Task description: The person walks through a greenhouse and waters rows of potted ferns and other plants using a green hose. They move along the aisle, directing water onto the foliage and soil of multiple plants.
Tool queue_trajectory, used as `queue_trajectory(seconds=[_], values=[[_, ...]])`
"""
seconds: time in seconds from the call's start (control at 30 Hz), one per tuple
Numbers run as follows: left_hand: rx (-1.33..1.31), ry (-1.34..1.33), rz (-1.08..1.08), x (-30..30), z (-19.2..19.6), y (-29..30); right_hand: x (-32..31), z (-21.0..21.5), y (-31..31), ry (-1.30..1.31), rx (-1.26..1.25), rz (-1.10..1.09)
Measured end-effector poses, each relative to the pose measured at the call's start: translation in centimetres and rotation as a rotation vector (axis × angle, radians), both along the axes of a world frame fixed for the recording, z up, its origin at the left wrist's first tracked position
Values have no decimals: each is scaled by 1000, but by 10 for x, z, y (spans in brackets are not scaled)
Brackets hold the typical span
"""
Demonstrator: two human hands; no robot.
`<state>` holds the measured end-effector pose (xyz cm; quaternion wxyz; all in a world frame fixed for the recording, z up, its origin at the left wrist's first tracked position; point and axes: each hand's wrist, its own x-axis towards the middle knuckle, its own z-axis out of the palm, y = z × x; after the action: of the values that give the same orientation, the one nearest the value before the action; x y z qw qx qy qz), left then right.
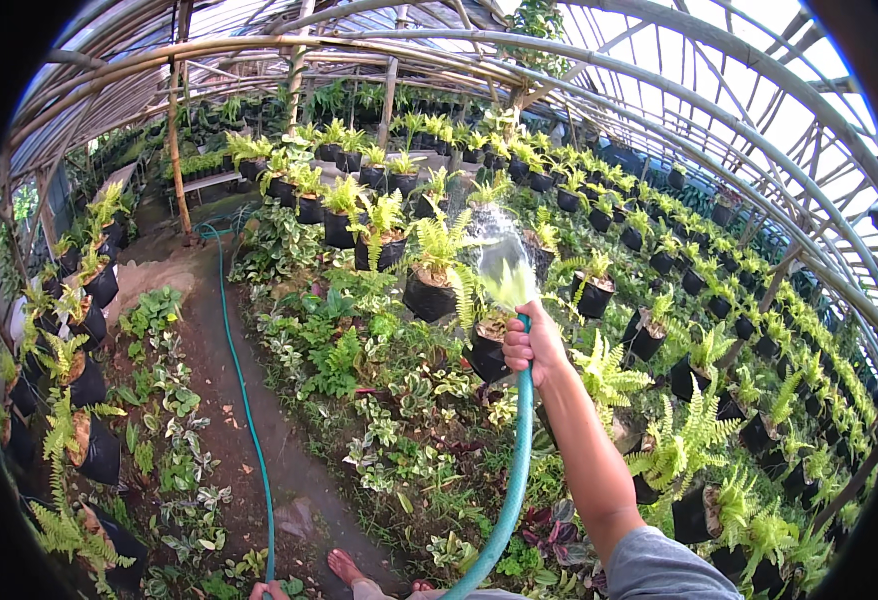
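The right hand (532, 345) is wrapped tight around the end of a green hose (512, 470), spraying water (499, 255) over potted ferns (439, 270); the left hand (269, 591) barely shows at the bottom edge, grip unclear

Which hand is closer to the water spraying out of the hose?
Right. The right hand grips the green hose just below the water spray; the left hand is far down by the bottom edge.

Head-worn fisheye, downward over greenhouse
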<state>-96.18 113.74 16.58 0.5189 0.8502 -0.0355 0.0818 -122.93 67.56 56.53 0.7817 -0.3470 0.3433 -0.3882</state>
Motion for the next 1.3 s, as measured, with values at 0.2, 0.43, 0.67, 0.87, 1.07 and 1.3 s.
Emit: queue_trajectory(seconds=[0.2, 0.43, 0.67, 0.87, 1.07, 1.3], values=[[-23, 32, 10, 2, -3, 0, -3, 1, 3, -10, -23, 13], [-19, 3, 10, 2, -11, 7, -2, 1, 3, -24, -17, 30], [-30, -4, -8, -3, 0, 7, 0, 0, 4, -33, 2, 29], [-144, 47, -1, -14, 16, 1, -1, -1, 3, -50, 15, 50], [-134, 48, -10, -18, 21, 1, -3, -4, 2, -50, 16, 54], [-118, 61, 0, -15, 15, 2, -7, -5, 2, -66, 18, 62]])
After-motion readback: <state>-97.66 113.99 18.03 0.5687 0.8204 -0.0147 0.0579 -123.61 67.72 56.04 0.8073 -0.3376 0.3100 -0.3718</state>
